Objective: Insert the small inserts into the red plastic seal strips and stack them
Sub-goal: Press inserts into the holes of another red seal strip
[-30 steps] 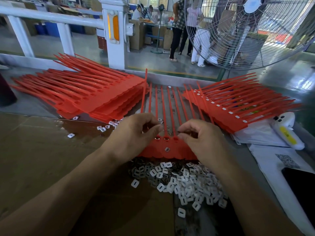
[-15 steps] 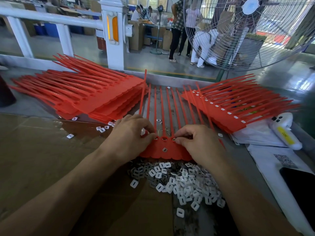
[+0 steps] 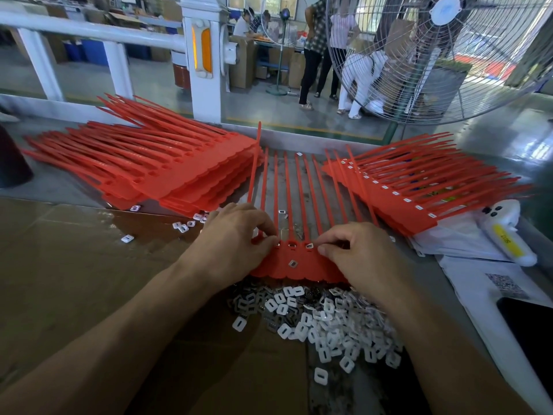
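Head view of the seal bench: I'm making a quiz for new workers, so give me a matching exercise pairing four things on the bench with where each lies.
Things:
1. Pile of small white plastic inserts
2. Stack of red plastic seal strips with empty sockets
3. Stack of red plastic seal strips with white inserts fitted
4. White handheld device with a yellow label

Places:
A. far left of the bench
B. right edge, on white paper
C. nearest the person, between the forearms
D. right of the middle strip, fanned out

Pairs: 1-C, 2-A, 3-D, 4-B
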### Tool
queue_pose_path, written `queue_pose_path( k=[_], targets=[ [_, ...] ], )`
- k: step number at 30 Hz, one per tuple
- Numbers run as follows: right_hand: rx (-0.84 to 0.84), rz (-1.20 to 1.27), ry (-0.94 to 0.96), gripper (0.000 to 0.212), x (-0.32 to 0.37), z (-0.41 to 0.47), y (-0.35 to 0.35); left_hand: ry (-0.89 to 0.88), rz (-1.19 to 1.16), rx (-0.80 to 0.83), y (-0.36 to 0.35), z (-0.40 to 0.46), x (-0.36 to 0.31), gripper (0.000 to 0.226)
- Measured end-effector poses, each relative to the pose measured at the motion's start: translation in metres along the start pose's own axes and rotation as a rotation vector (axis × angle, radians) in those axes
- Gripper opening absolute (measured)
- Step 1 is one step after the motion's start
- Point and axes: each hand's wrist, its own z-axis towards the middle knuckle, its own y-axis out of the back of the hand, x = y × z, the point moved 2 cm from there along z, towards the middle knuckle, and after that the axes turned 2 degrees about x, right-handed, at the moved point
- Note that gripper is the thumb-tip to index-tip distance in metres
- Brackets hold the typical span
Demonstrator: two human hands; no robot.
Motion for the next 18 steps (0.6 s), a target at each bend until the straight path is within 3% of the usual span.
queue_pose_path(
  k=[6,12,18],
  targets=[
    [0.028,-0.090,0.048,0.013,0.008,-0.002,0.002,-0.014,0.038,0.027,-0.001,0.001,-0.001,0.010],
    [0.118,0.037,0.180,0.008,0.020,-0.009,-0.001,-0.027,0.040,0.027,-0.002,0.001,0.000,0.011],
    [0.222,-0.010,0.242,0.024,0.028,-0.012,-0.009,-0.037,0.027,0.021,-0.002,0.001,0.000,0.009]
  ],
)
